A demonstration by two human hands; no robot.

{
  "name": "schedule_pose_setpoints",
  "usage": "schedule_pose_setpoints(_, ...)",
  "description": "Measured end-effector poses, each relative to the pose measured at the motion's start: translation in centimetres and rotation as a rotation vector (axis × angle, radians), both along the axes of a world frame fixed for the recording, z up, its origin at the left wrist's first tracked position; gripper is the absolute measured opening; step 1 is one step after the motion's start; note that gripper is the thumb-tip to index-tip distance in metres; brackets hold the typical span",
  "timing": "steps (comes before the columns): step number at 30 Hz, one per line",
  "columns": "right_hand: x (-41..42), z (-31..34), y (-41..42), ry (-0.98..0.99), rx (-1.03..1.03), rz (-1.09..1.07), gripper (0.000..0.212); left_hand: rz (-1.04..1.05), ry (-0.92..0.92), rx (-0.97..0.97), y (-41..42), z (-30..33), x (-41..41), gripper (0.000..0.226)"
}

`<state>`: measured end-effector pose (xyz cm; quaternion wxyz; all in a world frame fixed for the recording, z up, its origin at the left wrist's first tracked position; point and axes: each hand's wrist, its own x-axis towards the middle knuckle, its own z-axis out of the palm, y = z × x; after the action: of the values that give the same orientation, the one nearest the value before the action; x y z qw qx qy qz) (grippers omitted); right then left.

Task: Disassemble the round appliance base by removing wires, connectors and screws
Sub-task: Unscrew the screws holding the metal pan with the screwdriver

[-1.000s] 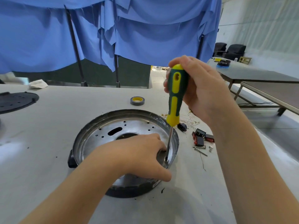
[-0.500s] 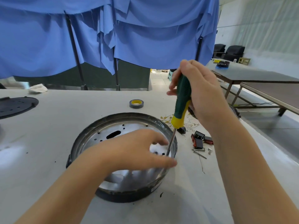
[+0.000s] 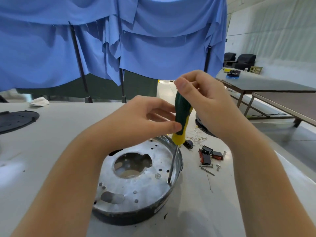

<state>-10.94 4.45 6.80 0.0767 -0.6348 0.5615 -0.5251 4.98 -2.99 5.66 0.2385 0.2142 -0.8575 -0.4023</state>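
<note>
Base (image 3: 136, 183): round, metal-lined with a dark outer wall, flat on the bench (image 3: 51, 142) directly before the person; a large cut-out at its centre, small holes scattered over the plate. Screwdriver (image 3: 182, 120): green and yellow handle, held close to upright, shaft running down to a point near the base's right rim, tip set on what looks like a screw (image 3: 169, 183), though the head is too small to confirm. Right hand (image 3: 203, 103): on the top of the handle, fingers curled round it, probably to press down and turn. Left hand (image 3: 145, 117): fingers and thumb pinching the handle lower down, likely to keep the shaft plumb over the screw; neither hand is on the base, so it lies unsteadied. Loose parts just right of the base: black and red connectors (image 3: 207, 155), a few removed screws (image 3: 207, 166), thin pale wires (image 3: 198, 138), suggesting the stripping is well along. Farther off: a black perforated disc (image 3: 17, 119) at the bench's left edge, a crumpled white rag (image 3: 39, 101) behind it, blue cloth (image 3: 102, 40) hung on poles across the back, a second table (image 3: 266, 85) and dark chairs (image 3: 239, 60) to the right. Obstruction: the raised rim stands close beside the shaft and limits its tilt; the left forearm crosses over the base's left half and hides it.
</note>
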Motion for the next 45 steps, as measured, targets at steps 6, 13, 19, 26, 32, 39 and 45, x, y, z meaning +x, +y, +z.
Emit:
schedule_pose_setpoints(6, -0.1, 0.2, 0.3, -0.136, 0.04, 0.16, 0.013, -0.01, 0.12, 0.131, -0.4, -1.2, -0.6, 0.035)
schedule_pose_setpoints(13, -0.5, 0.3, 0.8, -0.211, 0.079, 0.245, 0.027, -0.038, 0.162, 0.218, 0.0, -1.9, -1.1, 0.03)
schedule_pose_setpoints(19, -0.3, -0.2, 0.7, -0.08, 0.045, 0.076, 0.03, 0.04, 0.21, 0.129, 0.0, -2.2, -1.7, 0.03)
schedule_pose_setpoints(26, -0.1, -0.1, 1.0, 0.025, -0.005, -0.019, 0.039, 0.174, 0.199, 0.035, 0.6, -2.1, -2.3, 0.041)
schedule_pose_setpoints(32, 0.4, -0.2, 0.8, 0.007, -0.03, 0.002, 0.023, 0.27, 0.132, 0.012, 0.9, -2.2, -2.6, 0.057)
schedule_pose_setpoints(39, -0.2, 0.2, 1.3, -0.032, 0.062, 0.149, 0.03, -0.026, 0.075, 0.193, 0.6, -1.7, -1.6, 0.031)
schedule_pose_setpoints(45, 0.1, 0.3, 1.3, -0.069, 0.068, 0.148, 0.029, 0.032, 0.12, 0.169, 0.2, -1.6, -1.2, 0.03)
